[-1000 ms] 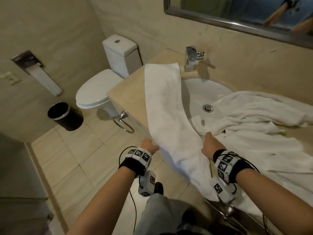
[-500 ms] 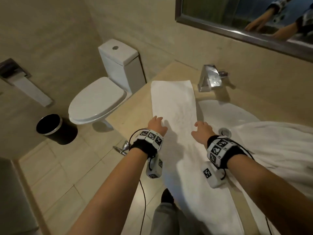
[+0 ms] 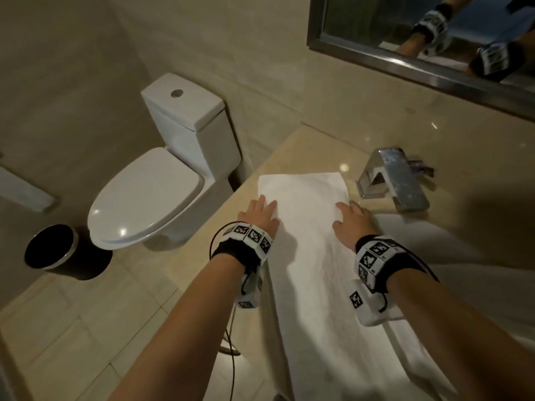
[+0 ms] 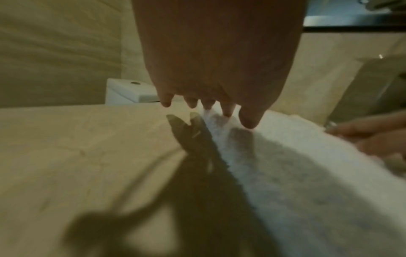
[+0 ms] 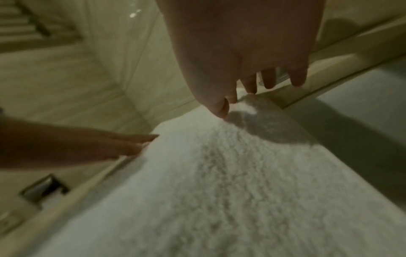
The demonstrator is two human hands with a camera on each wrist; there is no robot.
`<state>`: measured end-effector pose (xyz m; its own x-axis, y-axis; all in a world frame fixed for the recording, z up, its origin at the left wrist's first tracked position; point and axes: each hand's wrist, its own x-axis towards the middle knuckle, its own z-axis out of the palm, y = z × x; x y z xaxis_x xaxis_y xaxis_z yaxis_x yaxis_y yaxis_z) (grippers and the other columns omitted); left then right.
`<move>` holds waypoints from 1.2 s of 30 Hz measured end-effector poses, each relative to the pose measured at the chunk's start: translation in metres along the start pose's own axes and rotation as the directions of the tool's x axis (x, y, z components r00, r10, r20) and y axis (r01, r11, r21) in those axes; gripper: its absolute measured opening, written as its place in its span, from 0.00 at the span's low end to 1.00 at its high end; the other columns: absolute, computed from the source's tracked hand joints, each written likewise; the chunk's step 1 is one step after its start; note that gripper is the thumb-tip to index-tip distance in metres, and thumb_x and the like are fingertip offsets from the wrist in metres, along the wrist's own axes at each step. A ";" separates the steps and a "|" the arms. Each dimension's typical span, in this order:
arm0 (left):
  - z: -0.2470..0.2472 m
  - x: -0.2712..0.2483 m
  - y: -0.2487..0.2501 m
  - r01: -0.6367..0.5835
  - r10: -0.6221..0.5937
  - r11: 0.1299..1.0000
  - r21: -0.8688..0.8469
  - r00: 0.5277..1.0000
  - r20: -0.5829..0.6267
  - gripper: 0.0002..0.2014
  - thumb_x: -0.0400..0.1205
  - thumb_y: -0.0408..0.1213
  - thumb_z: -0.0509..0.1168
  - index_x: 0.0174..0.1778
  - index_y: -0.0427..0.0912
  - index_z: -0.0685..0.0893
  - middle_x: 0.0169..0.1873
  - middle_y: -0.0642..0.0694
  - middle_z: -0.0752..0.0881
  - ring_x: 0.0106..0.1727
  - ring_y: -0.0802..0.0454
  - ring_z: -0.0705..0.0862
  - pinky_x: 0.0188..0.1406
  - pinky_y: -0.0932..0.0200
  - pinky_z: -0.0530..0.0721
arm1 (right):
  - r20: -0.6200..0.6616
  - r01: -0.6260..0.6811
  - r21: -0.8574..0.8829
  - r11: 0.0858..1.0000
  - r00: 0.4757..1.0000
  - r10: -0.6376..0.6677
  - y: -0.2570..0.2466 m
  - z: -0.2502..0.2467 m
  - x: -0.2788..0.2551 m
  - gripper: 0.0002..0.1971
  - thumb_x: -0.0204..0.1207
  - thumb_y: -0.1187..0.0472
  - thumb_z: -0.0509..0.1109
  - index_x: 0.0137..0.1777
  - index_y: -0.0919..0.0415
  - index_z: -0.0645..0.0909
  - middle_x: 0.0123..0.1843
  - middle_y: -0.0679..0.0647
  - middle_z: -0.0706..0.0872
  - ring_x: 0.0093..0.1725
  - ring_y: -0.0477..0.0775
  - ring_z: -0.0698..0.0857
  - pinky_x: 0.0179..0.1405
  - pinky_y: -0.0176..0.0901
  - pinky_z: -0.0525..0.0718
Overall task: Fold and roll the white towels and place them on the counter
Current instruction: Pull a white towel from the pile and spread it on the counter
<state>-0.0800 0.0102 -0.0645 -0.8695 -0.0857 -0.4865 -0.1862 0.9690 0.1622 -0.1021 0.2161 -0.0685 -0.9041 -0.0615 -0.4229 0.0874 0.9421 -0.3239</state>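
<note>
White towel (image 3: 312,256), folded into a long strip, lies on the beige counter (image 3: 304,149) just left of the chrome faucet (image 3: 393,180). We have our left hand (image 3: 259,214) on its left edge, right hand (image 3: 351,224) on the right edge nearer the faucet, fingers straight on both, gripping nothing.

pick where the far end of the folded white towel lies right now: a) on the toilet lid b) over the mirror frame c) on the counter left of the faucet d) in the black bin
c: the folded white towel ends on the counter, left of the faucet.
</note>
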 end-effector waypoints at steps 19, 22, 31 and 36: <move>-0.047 0.094 -0.028 0.065 -0.061 0.980 0.188 0.998 -0.023 0.27 0.87 0.44 0.40 0.83 0.49 0.40 0.83 0.46 0.42 0.84 0.47 0.41 0.78 0.34 0.38 | 0.104 0.080 -0.249 0.965 0.993 -0.055 -0.067 -0.016 0.117 0.28 0.87 0.55 0.42 0.83 0.58 0.37 0.84 0.55 0.34 0.84 0.56 0.39 0.82 0.51 0.43; -0.055 0.110 -0.031 0.089 -0.086 0.981 0.175 0.996 -0.024 0.27 0.87 0.45 0.40 0.83 0.50 0.42 0.83 0.47 0.42 0.84 0.46 0.40 0.79 0.35 0.38 | 0.087 0.082 -0.233 0.969 0.994 -0.063 -0.074 -0.019 0.139 0.28 0.87 0.55 0.42 0.83 0.58 0.37 0.84 0.54 0.34 0.84 0.55 0.39 0.82 0.51 0.43; -0.061 0.132 -0.031 0.091 -0.078 0.960 0.265 0.995 -0.058 0.27 0.88 0.46 0.39 0.82 0.49 0.41 0.83 0.46 0.39 0.83 0.44 0.39 0.79 0.33 0.40 | 0.085 0.069 -0.205 0.976 0.995 -0.052 -0.079 -0.027 0.154 0.28 0.87 0.55 0.42 0.83 0.57 0.38 0.85 0.52 0.35 0.84 0.54 0.39 0.82 0.53 0.43; -0.052 0.098 -0.036 0.077 -0.075 0.997 0.016 0.993 -0.095 0.30 0.87 0.47 0.46 0.83 0.49 0.40 0.83 0.49 0.39 0.83 0.46 0.39 0.79 0.37 0.42 | -0.026 0.110 -0.027 0.994 0.993 -0.111 -0.067 -0.033 0.121 0.26 0.85 0.57 0.48 0.83 0.56 0.51 0.85 0.52 0.48 0.84 0.55 0.43 0.83 0.56 0.45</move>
<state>-0.1818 -0.0448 -0.0733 -0.8924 -0.1796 -0.4139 -0.2451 0.9632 0.1104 -0.2318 0.1564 -0.0698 -0.9189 -0.1572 -0.3619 -0.0242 0.9380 -0.3459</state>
